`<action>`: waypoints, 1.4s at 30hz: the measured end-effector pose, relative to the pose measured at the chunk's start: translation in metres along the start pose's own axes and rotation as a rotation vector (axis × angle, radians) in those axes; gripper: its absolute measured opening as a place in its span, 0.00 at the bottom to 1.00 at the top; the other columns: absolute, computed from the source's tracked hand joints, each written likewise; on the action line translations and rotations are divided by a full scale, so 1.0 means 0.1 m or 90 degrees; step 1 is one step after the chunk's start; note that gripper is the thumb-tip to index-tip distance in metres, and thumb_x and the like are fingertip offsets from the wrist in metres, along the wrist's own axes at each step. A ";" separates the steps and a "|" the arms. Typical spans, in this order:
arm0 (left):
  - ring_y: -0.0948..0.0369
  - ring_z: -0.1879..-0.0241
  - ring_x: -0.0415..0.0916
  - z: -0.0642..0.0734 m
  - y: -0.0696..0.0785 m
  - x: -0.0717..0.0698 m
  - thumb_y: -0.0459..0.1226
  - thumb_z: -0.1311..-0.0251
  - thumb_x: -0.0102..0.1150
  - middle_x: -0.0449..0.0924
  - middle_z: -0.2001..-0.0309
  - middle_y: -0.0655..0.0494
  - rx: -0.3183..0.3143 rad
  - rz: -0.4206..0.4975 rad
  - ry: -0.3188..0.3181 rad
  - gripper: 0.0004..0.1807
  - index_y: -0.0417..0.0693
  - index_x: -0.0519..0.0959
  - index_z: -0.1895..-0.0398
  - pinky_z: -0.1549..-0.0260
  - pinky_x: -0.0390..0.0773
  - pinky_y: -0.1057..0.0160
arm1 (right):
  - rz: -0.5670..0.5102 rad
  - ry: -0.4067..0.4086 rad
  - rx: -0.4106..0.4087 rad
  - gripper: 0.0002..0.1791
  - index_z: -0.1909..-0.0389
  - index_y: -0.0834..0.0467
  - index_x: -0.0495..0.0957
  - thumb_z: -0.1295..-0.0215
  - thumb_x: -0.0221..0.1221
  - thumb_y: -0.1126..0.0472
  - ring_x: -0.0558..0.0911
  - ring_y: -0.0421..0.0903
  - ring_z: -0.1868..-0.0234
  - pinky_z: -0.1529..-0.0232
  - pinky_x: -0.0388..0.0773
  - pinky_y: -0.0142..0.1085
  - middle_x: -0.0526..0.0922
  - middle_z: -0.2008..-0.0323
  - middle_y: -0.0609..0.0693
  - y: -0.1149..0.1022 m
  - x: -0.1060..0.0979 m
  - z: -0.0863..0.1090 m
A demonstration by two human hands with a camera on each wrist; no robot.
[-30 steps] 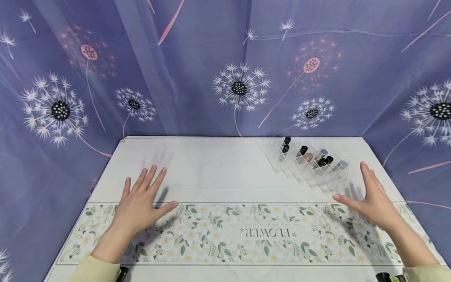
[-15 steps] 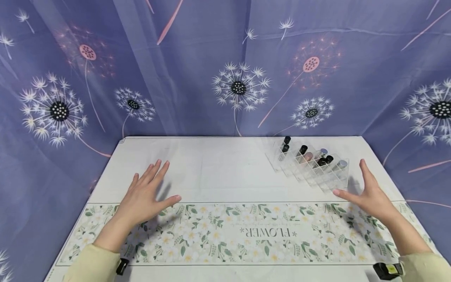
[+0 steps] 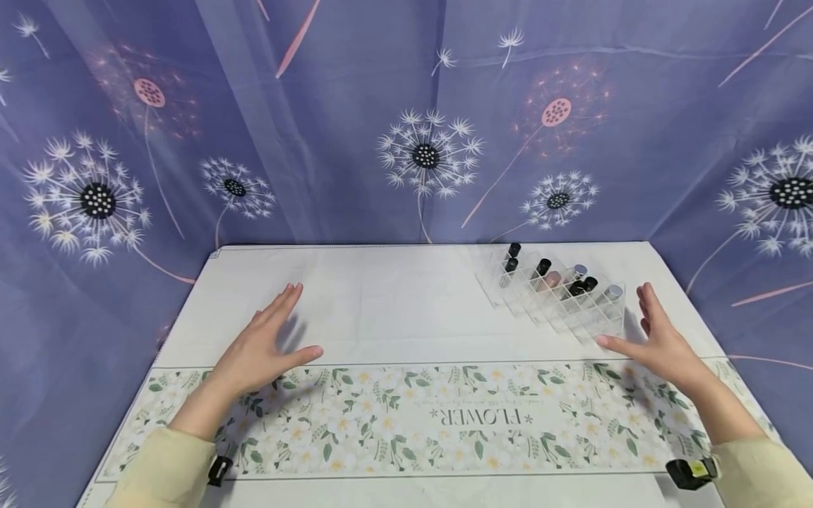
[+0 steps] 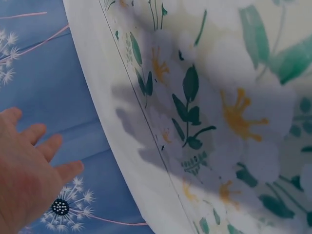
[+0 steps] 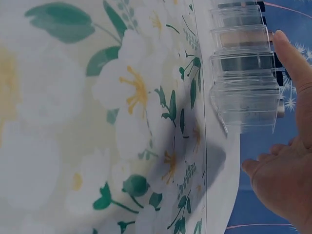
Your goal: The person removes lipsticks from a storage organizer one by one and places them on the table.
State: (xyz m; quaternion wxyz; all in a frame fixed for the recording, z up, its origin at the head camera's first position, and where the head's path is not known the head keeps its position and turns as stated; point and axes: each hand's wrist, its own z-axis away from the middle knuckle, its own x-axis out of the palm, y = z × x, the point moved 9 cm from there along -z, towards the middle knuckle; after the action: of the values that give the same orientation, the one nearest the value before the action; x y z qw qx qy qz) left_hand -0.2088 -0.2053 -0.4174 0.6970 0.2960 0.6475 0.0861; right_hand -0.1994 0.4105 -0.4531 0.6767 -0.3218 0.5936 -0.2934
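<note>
My left hand (image 3: 257, 353) hovers over the left of the table, fingers extended and thumb spread, holding nothing. On the other side my right hand (image 3: 663, 349) is held up with its thumb apart from the fingers, and nothing is in it. Nearest to that hand is a clear plastic lipstick organizer (image 3: 546, 321), stepped and divided into slanted cells. Several lipsticks or similar tubes stand in it, among them a black-capped tube (image 3: 542, 269), a pinkish one (image 3: 552, 281) and a silver-capped one (image 3: 612, 292). The right wrist view shows the organizer (image 5: 243, 105) beside the thumb, apparently apart from it.
The white table cover (image 3: 394, 303) bears a floral band (image 3: 356, 423) with the word FLOWER, upside down from here. A purple dandelion curtain (image 3: 343, 141) stands behind and at both sides. Black wrist devices (image 3: 691, 473) sit by the cuffs.
My left hand has turned more edge-on, its fingers closing together. The right hand has shifted slightly left and up. The organizer stays in place; the head view has moved a little.
</note>
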 end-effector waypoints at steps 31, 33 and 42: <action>0.38 0.16 0.47 -0.15 -0.03 0.15 0.59 0.36 0.72 0.46 0.13 0.51 -0.006 0.102 -0.031 0.59 0.70 0.43 0.11 0.26 0.55 0.24 | -0.077 -0.031 0.054 0.68 0.19 0.43 0.11 0.24 0.66 0.55 0.30 0.75 0.19 0.19 0.37 0.61 0.17 0.17 0.60 0.24 0.13 -0.22; 0.38 0.17 0.47 -0.16 -0.04 0.16 0.59 0.36 0.73 0.47 0.13 0.50 -0.008 0.117 -0.031 0.58 0.72 0.44 0.11 0.27 0.55 0.23 | -0.072 -0.027 0.053 0.69 0.18 0.43 0.11 0.24 0.67 0.55 0.31 0.76 0.19 0.21 0.38 0.65 0.18 0.17 0.61 0.23 0.13 -0.22; 0.42 0.18 0.57 -0.20 0.01 0.19 0.51 0.32 0.73 0.53 0.14 0.50 0.022 0.200 -0.033 0.53 0.70 0.49 0.12 0.23 0.61 0.35 | -0.074 -0.017 0.039 0.67 0.17 0.42 0.14 0.24 0.67 0.57 0.36 0.75 0.18 0.24 0.47 0.21 0.21 0.15 0.61 0.23 0.11 -0.24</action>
State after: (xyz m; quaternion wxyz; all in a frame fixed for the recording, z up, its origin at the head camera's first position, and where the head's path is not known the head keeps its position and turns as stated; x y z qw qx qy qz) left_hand -0.2247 -0.1888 -0.4324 0.6861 0.4079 0.5764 0.1751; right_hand -0.2217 0.4143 -0.4796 0.6758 -0.3385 0.5558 -0.3462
